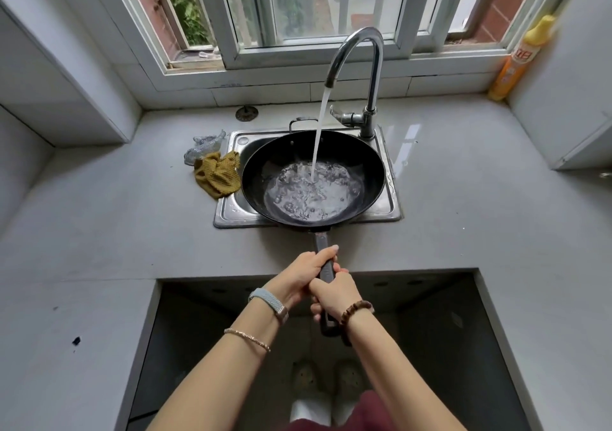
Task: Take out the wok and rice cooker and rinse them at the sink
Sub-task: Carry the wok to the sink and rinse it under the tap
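Fingers (pixel 326 252) of my left hand (pixel 306 275) and right hand (pixel 334 295) grip the wok (pixel 265 165) handle (pixel 322 242) at 6 o'clock, under the tap (pixel 375 79).

Soft daylight is admitted through the window (pixel 314 7) at top; glare is seen on the table (pixel 410 136); edges are bowed, perhaps slightly blurred.

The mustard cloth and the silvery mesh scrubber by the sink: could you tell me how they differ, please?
The mustard cloth is opaque fabric; the mesh scrubber is silvery and see-through. The cloth overlaps the sink rim; the scrubber lies farther back on the counter. Both are crumpled.
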